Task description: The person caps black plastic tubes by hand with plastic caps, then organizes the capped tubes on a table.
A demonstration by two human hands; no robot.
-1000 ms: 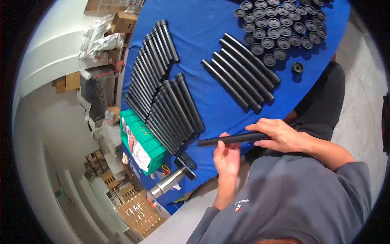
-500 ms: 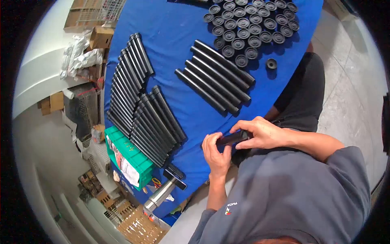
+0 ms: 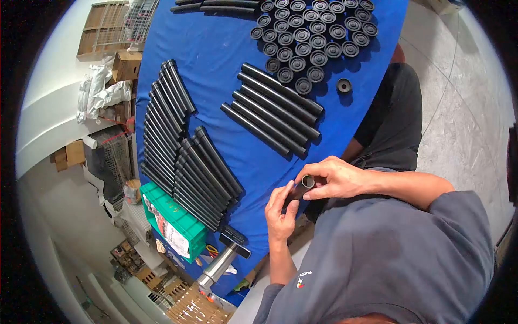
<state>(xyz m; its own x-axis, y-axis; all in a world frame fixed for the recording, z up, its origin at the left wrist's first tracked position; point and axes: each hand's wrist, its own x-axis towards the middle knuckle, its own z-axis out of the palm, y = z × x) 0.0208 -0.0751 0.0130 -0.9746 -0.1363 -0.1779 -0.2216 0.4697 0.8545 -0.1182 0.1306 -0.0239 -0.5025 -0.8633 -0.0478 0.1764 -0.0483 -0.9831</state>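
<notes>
My left hand (image 3: 279,215) is wrapped around a short black tube (image 3: 298,191), its thumb along the near side. The tube tilts up, showing a round, hollow open end. At that end, the fingers and thumb of my right hand (image 3: 341,179) grip the rim from the right side. Ahead on the blue cloth lies a row of several black tubes (image 3: 272,113). Beyond them, a single round black cap (image 3: 343,85) sits apart from a cluster of ringed black caps (image 3: 318,41).
Long rows of black tubes (image 3: 167,124) lie on the left of the blue-covered table (image 3: 216,65). A green crate (image 3: 181,224) stands at its left edge, beside a metal cylinder (image 3: 217,267) and scissors (image 3: 212,250). Boxes (image 3: 127,66) line the wall.
The tube has turned from lying nearly sideways to pointing its open end up towards me. My right hand has shifted slightly left along with it. The view has moved a little.
</notes>
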